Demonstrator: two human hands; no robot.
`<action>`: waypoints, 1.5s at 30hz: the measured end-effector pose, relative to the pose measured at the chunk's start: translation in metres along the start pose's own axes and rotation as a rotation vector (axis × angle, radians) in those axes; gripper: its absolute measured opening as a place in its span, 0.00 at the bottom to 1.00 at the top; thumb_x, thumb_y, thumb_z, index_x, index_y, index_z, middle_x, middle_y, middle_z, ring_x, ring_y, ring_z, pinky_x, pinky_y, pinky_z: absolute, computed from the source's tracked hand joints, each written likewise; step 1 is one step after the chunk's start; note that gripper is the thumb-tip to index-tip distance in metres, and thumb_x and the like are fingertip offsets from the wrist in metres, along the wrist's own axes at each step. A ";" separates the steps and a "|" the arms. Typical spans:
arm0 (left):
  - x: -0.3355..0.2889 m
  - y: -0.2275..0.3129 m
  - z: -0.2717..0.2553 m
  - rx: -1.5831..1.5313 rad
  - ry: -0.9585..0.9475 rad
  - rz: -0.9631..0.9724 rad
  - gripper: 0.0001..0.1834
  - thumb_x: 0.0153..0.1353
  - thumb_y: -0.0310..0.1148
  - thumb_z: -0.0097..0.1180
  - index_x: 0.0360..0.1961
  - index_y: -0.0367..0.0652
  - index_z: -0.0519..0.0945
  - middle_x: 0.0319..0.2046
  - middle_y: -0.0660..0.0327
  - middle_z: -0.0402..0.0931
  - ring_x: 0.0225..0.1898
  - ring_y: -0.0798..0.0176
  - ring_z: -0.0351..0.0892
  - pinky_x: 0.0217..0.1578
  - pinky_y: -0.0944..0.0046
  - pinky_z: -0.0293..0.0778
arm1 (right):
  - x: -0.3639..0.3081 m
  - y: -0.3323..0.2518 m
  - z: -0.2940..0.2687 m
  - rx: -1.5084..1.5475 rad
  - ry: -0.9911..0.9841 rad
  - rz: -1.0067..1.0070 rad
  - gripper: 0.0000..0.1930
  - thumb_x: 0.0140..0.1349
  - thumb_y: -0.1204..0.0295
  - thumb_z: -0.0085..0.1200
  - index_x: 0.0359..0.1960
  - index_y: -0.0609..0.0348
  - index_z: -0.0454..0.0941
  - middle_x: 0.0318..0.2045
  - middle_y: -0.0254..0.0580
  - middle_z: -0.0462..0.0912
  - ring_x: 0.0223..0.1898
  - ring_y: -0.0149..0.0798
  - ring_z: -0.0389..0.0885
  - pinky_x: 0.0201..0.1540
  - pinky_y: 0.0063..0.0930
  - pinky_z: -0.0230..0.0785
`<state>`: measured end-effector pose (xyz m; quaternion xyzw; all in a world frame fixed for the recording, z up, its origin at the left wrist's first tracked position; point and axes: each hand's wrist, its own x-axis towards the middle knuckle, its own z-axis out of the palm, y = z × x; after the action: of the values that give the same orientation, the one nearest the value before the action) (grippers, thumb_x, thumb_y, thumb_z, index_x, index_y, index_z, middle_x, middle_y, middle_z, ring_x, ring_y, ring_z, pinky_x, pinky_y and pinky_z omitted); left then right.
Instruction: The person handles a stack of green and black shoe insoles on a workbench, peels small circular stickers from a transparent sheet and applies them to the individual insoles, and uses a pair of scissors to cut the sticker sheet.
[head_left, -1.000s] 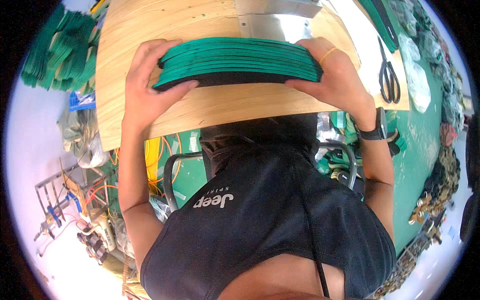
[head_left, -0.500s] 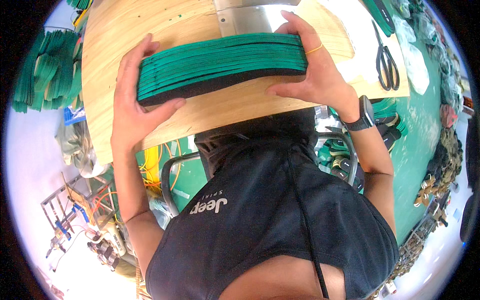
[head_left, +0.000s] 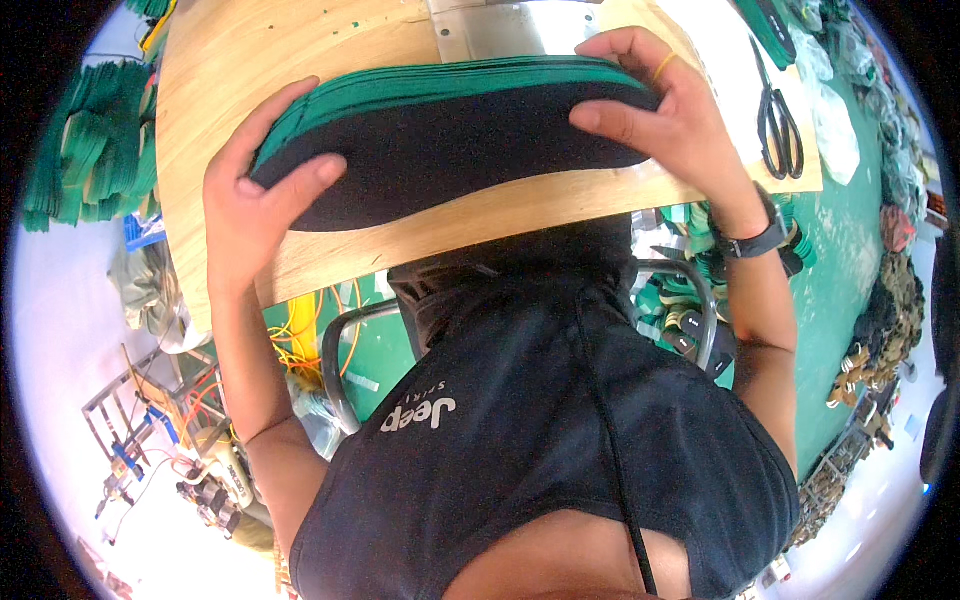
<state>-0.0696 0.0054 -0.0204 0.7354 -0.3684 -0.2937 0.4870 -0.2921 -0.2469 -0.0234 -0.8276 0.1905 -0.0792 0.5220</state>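
A thick stack of insoles (head_left: 450, 140), green along the layered edges and black on the face toward me, is held lengthwise between my two hands above the wooden table (head_left: 250, 50). My left hand (head_left: 250, 190) closes round its left end, thumb over the black face and fingers at the far green edge. At the right end my right hand (head_left: 665, 110) grips likewise, thumb on the black face and fingers over the top edge. The stack tilts so that most of the black face shows.
Black-handled scissors (head_left: 780, 130) lie at the table's right edge, near more green insoles (head_left: 768, 30). A metal plate (head_left: 490, 35) sits at the table's far side. Green pieces (head_left: 90, 150) hang at the left. A chair's metal armrest (head_left: 345, 350) and orange cables (head_left: 300, 340) are below.
The stack has tipped, turning its black face up toward me and showing less of the green edges. My right thumb has moved onto the black face.
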 end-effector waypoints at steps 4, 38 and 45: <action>0.017 -0.028 0.011 0.065 0.145 0.099 0.29 0.60 0.43 0.55 0.57 0.34 0.70 0.54 0.50 0.71 0.57 0.58 0.68 0.60 0.61 0.59 | 0.011 0.021 -0.002 -0.336 0.048 -0.184 0.21 0.62 0.70 0.56 0.56 0.59 0.68 0.45 0.39 0.78 0.48 0.31 0.74 0.53 0.22 0.65; 0.020 -0.043 -0.004 0.013 -0.134 0.238 0.57 0.28 0.49 0.76 0.61 0.35 0.65 0.57 0.52 0.68 0.60 0.55 0.65 0.62 0.58 0.57 | -0.023 0.037 0.001 -0.275 0.193 -0.335 0.33 0.47 0.63 0.68 0.56 0.58 0.71 0.48 0.49 0.75 0.48 0.46 0.75 0.48 0.31 0.68; 0.030 -0.050 -0.020 0.139 -0.207 0.352 0.59 0.26 0.45 0.77 0.63 0.38 0.63 0.58 0.52 0.68 0.61 0.53 0.65 0.63 0.58 0.57 | -0.025 0.037 0.000 -0.287 0.172 -0.356 0.39 0.44 0.65 0.70 0.59 0.58 0.66 0.50 0.50 0.73 0.50 0.49 0.73 0.53 0.35 0.65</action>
<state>-0.0246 0.0035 -0.0625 0.6573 -0.5586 -0.2519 0.4386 -0.3235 -0.2514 -0.0544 -0.9040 0.0946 -0.2124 0.3588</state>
